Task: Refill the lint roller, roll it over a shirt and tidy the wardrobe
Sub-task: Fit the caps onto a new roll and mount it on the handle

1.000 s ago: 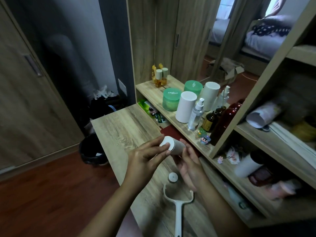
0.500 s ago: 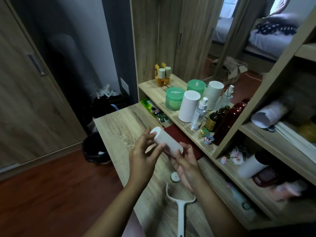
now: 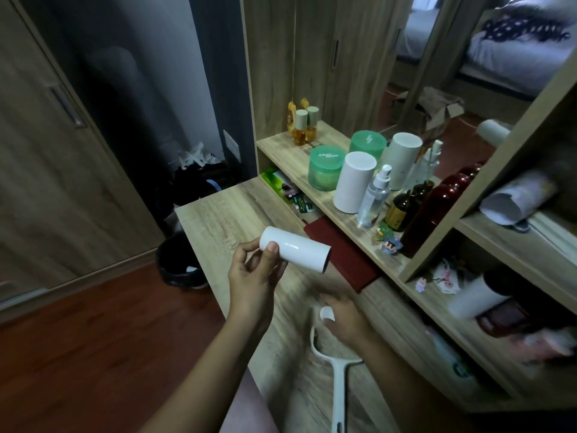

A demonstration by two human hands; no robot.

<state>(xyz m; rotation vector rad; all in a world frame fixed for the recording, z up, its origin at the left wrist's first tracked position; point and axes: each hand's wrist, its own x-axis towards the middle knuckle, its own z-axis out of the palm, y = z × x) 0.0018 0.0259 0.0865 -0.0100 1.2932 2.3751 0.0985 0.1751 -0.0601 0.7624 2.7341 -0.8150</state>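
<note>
Landmark: the lint roller handle (image 3: 336, 370), white, lying on the desk (image 3: 218, 220) with its open fork pointing away from the person. The fork is bare, with no roll on it.
Refill roll: the white refill roll (image 3: 295, 253) is in the air, beyond the handle and to its left, well apart from it. It is tilted, and its dark hollow end faces right.
Left hand: the left hand (image 3: 253, 276) grips the refill roll at its near end, the thumb pressed on the roll's side and the fingers wrapped behind.
Right hand: the right hand (image 3: 345, 317) is low over the desk, just beyond the handle's fork and at the small white end cap (image 3: 327, 314). It is blurred, so I cannot tell whether it pinches the cap or only touches it.
Done so far: the handle looks stripped and a fresh roll is in hand, so I judge the refill to be under way but not finished.
Left to do: seat the roll on the fork, presumably with the end cap fitted. Then comes rolling the shirt and tidying the wardrobe.
Not in view: there is no shirt anywhere.
Beyond and right of the handle: a shelf (image 3: 293, 154) of jars and bottles.
</note>
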